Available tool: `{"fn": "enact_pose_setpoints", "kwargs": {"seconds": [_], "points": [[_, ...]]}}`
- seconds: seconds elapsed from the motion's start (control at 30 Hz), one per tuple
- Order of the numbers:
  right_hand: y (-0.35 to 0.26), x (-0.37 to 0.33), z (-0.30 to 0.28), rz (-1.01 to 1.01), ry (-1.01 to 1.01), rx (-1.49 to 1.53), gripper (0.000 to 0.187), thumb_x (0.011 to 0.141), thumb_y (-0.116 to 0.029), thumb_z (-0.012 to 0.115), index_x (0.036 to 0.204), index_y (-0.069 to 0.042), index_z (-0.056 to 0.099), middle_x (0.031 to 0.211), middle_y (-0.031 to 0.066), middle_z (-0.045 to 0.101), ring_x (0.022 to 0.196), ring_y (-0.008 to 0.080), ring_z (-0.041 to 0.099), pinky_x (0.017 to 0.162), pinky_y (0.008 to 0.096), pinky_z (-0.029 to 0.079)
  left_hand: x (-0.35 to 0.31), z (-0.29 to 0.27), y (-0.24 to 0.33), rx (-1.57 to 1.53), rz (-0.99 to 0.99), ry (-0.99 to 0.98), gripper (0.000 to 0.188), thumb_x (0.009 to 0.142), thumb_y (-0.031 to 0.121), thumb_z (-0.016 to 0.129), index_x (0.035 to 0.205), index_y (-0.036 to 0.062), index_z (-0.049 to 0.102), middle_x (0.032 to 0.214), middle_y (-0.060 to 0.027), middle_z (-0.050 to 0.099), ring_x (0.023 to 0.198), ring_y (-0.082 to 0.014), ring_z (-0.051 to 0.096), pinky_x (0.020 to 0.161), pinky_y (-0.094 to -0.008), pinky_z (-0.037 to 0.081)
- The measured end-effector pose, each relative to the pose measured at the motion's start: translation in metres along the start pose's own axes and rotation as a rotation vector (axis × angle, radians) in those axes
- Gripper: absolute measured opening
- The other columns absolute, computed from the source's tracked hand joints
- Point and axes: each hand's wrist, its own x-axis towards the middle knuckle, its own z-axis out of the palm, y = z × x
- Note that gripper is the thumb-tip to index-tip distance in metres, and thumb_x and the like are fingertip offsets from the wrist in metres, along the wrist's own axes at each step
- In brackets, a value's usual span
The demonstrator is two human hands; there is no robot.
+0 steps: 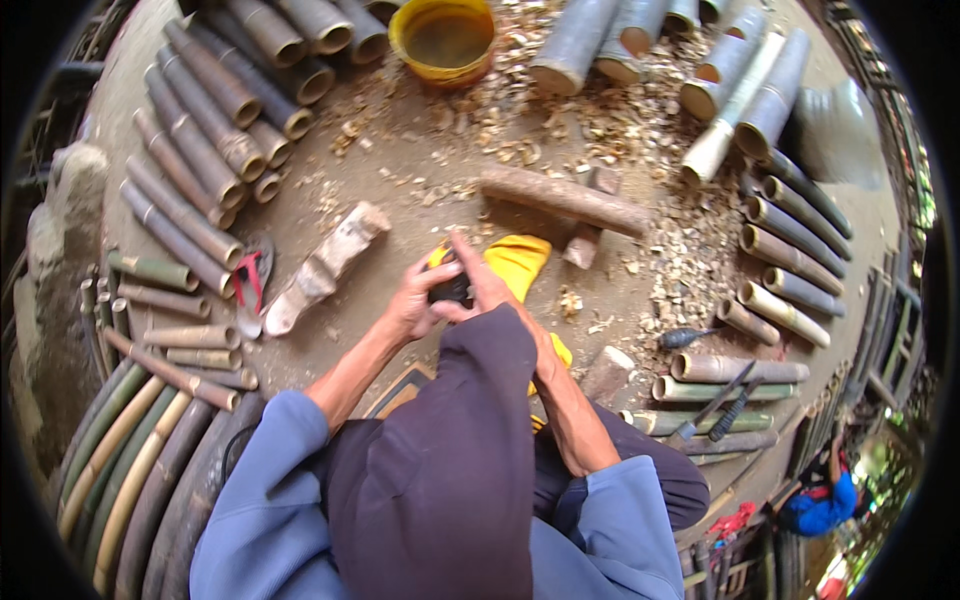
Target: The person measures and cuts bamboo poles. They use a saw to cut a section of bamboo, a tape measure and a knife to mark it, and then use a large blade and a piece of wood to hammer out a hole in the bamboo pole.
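The left hand [412,300] and right hand [484,286] hold a small black object [457,290]; it seems light, stiff, best gripped by its sides.

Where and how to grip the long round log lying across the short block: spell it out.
Wrap the log around its middle, just left of the short block, coming from above on the person's side. Its shaft is round, bare on top and close to balance there, and nothing lies over it. The block underneath probably hampers fingers further right; whether the left end touches ground is unclear.
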Motion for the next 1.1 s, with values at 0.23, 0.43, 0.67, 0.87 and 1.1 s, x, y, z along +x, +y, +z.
{"fn": "enact_pose_setpoints", "kwargs": {"seconds": [0.23,0.43,0.67,0.87,1.1], "points": [[0.025,0.009,-0.132,0.171,0.531,-1.041,0.064,0.067,-0.012,0.07,0.127,-0.01,0.048,0.115,0.0166,0.057,0.107,0.0318,0.053,0.092,0.0437,0.04,-0.07,-0.103,-0.004,1.337,0.21,0.296,0.039,0.071,0.011,0.062,0.109,0.0048,0.054,0.102,-0.0158,0.055,0.093,-0.0311,0.057,0.08,-0.0394,0.046],[0.039,-0.008,-0.18,0.367,0.138,-1.236,0.063,0.062,-0.021,0.077,0.116,-0.009,0.047,0.11,0.0141,0.054,0.1,0.0296,0.051,0.086,0.0455,0.041,-0.086,-0.095,0.014,1.741,0.565,0.479,0.072,0.063,0.027,0.075,0.125,0.006,0.045,0.122,-0.0174,0.042,0.116,-0.0348,0.039,0.095,-0.0503,0.033],[-0.026,-0.04,-0.236,0.275,0.18,-1.04,0.051,0.066,-0.023,0.07,0.106,-0.004,0.044,0.08,0.0225,0.059,0.077,0.0419,0.059,0.068,0.0478,0.047,-0.045,-0.161,0.066,1.691,0.409,0.566,0.086,0.046,0.026,0.081,0.12,0.001,0.047,0.106,-0.0179,0.058,0.099,-0.0375,0.055,0.085,-0.0434,0.046],[-0.097,-0.109,-0.281,0.418,0.639,-0.778,0.047,0.069,-0.019,0.066,0.109,-0.002,0.048,0.085,0.0196,0.062,0.078,0.0308,0.064,0.07,0.0383,0.05,0.018,-0.008,0.068,1.59,0.724,0.155,0.089,0.04,0.023,0.083,0.119,-0.0002,0.05,0.114,-0.0175,0.052,0.102,-0.0354,0.053,0.09,-0.0418,0.045],[-0.087,-0.163,-0.257,0.372,0.857,-0.552,0.064,0.065,-0.029,0.074,0.115,-0.001,0.047,0.097,0.0172,0.059,0.085,0.0259,0.061,0.076,0.0359,0.051,0.112,0.146,0.034,1.87,0.76,-0.196,0.09,0.049,0.027,0.082,0.127,0.0026,0.044,0.124,-0.0181,0.046,0.117,-0.0349,0.043,0.099,-0.0451,0.036]]}}
